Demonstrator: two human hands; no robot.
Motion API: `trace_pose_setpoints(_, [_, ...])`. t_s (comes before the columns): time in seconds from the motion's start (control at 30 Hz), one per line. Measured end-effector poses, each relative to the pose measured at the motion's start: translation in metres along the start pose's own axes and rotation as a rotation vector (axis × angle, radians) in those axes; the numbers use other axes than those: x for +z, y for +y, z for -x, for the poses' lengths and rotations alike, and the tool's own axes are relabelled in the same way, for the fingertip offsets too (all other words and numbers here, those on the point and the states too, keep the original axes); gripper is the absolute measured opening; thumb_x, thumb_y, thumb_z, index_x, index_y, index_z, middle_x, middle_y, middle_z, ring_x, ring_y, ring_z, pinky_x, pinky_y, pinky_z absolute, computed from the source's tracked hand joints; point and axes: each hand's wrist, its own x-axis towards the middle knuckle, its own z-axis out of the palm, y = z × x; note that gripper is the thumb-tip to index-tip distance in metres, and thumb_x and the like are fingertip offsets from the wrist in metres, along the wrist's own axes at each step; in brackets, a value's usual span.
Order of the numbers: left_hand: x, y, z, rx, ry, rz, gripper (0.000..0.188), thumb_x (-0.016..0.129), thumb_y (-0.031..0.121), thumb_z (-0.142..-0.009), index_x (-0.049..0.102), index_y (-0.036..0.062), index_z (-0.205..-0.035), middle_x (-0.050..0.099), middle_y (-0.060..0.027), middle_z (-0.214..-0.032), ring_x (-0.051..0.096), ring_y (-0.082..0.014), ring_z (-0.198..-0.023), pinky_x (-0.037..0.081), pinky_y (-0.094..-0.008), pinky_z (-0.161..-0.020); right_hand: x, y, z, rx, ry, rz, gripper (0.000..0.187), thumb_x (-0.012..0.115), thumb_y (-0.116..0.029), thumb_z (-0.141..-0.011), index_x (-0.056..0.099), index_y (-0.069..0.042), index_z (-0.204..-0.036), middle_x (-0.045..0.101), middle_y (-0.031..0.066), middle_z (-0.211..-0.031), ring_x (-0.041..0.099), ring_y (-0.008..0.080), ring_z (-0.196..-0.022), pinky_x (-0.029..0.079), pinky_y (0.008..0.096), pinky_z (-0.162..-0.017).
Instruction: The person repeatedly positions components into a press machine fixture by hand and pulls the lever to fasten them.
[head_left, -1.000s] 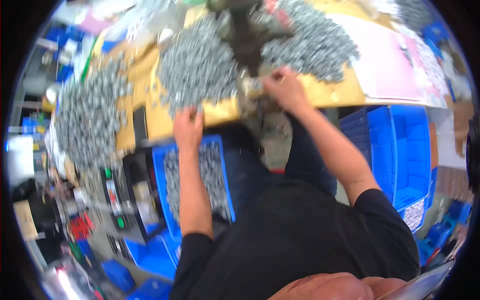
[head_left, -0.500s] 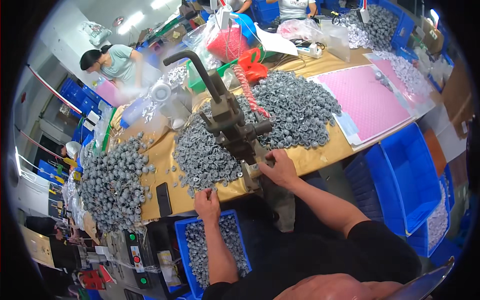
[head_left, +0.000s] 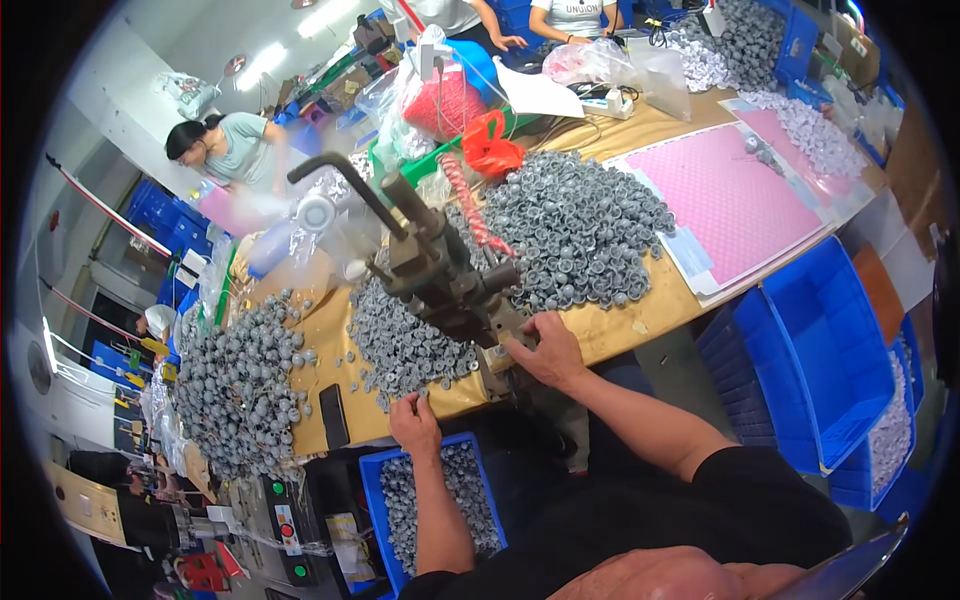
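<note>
A dark metal hand press (head_left: 445, 280) with a bent lever stands at the table's front edge. My right hand (head_left: 552, 352) is at its lower end, thumb and forefinger curled in against the press; whatever they hold is too small to make out. My left hand (head_left: 416, 428) is at the table edge just left of the press, its fingertips drawn together, and any piece in them cannot be made out. Just beyond it spreads a heap of small grey cup-shaped parts (head_left: 405, 340). A larger heap of similar grey parts (head_left: 585, 230) lies behind and right of the press.
Round grey pieces (head_left: 240, 375) are piled at the left, near a black phone (head_left: 333, 416). Below my left forearm is a blue bin (head_left: 373, 490) of grey parts. Pink sheets (head_left: 725, 200) lie at right, above a large blue crate (head_left: 825, 350). Other people work across the table.
The view has shifted slightly, moving the press leftward in the picture. My right hand stays at the press's lower end; my left hand remains by the table edge, its fingers slightly changed.
</note>
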Motion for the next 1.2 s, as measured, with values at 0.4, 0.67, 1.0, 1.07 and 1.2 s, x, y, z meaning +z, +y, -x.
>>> trace_pose_setpoints(0.4, [0.010, 0.005, -0.004, -0.047, 0.043, -0.071, 0.020, 0.070, 0.023, -0.094, 0.070, 0.0033, -0.095, 0.067, -0.0131, -0.088, 0.065, -0.0323, -0.079, 0.051, -0.0449, -0.073, -0.005, 0.013, 0.003, -0.057, 0.045, -0.247, 0.026, 0.075, -0.026, -0.087, 0.061, -0.007, -0.098, 0.060, 0.0154, -0.098, 0.064, 0.0368, -0.087, 0.053, 0.0452, -0.074])
trace_pose_setpoints(0.67, [0.018, 0.003, -0.008, -0.078, 0.087, -0.137, 0.020, 0.070, 0.025, -0.094, 0.070, 0.0052, -0.097, 0.066, -0.0130, -0.087, 0.064, -0.0328, -0.081, 0.051, -0.0452, -0.075, -0.010, 0.009, 0.002, -0.091, 0.024, -0.296, 0.024, 0.073, -0.026, -0.088, 0.060, -0.008, -0.098, 0.060, 0.0143, -0.099, 0.065, 0.0368, -0.085, 0.053, 0.0464, -0.074])
trace_pose_setpoints(1.0, [0.017, 0.002, -0.002, -0.044, 0.093, -0.177, 0.020, 0.068, 0.025, -0.095, 0.070, 0.0055, -0.097, 0.065, -0.0137, -0.087, 0.064, -0.0346, -0.081, 0.050, -0.0469, -0.075, -0.011, 0.008, 0.007, -0.115, 0.035, -0.286, 0.023, 0.073, -0.024, -0.089, 0.060, -0.007, -0.098, 0.060, 0.0145, -0.099, 0.065, 0.0367, -0.086, 0.054, 0.0460, -0.074])
trace_pose_setpoints(1.07, [0.017, 0.001, 0.000, -0.048, 0.109, -0.172, 0.020, 0.068, 0.025, -0.095, 0.070, 0.0058, -0.097, 0.065, -0.0136, -0.087, 0.064, -0.0347, -0.082, 0.050, -0.0474, -0.075, -0.010, 0.007, 0.008, -0.032, -0.034, -0.309, 0.023, 0.072, -0.024, -0.089, 0.060, -0.007, -0.098, 0.060, 0.0148, -0.099, 0.065, 0.0369, -0.086, 0.054, 0.0461, -0.074])
trace_pose_setpoints(1.2, [0.021, 0.010, -0.004, -0.055, 0.112, -0.178, 0.020, 0.068, 0.026, -0.096, 0.070, 0.0062, -0.097, 0.066, -0.0137, -0.088, 0.064, -0.0347, -0.082, 0.050, -0.0477, -0.075, -0.006, 0.014, 0.003, -0.151, 0.054, -0.265, 0.022, 0.072, -0.023, -0.089, 0.060, -0.007, -0.098, 0.060, 0.0150, -0.099, 0.065, 0.0373, -0.085, 0.054, 0.0462, -0.074])
